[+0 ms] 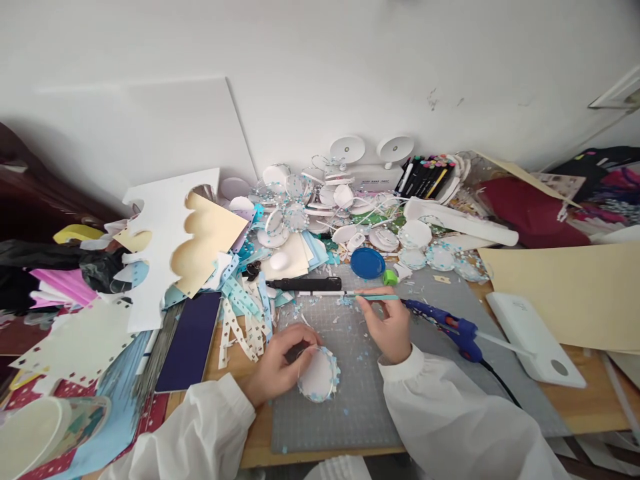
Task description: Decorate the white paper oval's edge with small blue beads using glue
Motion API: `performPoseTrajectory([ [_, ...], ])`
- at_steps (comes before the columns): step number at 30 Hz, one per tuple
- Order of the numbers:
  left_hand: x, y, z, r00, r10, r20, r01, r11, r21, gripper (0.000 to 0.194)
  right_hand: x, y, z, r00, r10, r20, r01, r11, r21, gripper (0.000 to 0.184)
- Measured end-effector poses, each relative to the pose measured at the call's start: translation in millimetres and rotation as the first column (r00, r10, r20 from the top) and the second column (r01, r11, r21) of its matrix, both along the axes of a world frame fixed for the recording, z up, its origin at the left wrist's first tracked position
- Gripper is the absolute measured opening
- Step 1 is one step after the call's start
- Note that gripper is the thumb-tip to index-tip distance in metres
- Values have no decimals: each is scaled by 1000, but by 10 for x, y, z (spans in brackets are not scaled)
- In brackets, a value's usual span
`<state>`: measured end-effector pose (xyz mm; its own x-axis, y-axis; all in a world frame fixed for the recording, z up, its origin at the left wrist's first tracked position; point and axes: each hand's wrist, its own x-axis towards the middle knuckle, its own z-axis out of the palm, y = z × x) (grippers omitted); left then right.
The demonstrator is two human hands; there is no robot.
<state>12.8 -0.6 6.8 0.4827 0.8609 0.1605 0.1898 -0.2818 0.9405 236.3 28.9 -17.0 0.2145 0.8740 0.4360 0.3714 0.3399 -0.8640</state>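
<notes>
Over the grey cutting mat, my left hand pinches a white disc by its upper left edge. Thin wire and small pale blue bits ring the disc's rim. My right hand has its fingers closed on the teal end of a slim white-and-teal pen-like stick, which lies level near the mat's far side. Just behind the stick is a black marker-like tool. A blue glue gun rests to the right of my right hand. Tiny blue scraps are scattered about the mat.
Decorated white discs and wire are heaped along the wall. A blue round lid and a green piece sit behind the stick. At left are cut paper strips and a dark blue notebook-like slab; at right, a white device.
</notes>
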Motion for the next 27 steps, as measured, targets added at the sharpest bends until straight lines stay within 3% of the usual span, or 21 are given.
performPoseTrajectory([
  [6, 8, 7, 13, 1000, -29, -5, 29, 1000, 6, 21, 14, 8, 46, 990, 1, 138, 0, 1000, -9, 6],
  [15, -18, 7, -41, 996, -92, -14, 92, 995, 48, 13, 0, 38, 7, 984, 42, 176, -35, 998, -47, 4],
  [21, -30, 1, -51, 993, -116, -20, 116, 993, 35, 14, 18, 23, -16, 996, 16, 87, -10, 998, -69, 4],
  [27, -34, -1, -59, 997, -68, -35, 68, 998, 4, 18, 36, 35, -3, 992, 27, -126, -40, 994, -99, 14],
])
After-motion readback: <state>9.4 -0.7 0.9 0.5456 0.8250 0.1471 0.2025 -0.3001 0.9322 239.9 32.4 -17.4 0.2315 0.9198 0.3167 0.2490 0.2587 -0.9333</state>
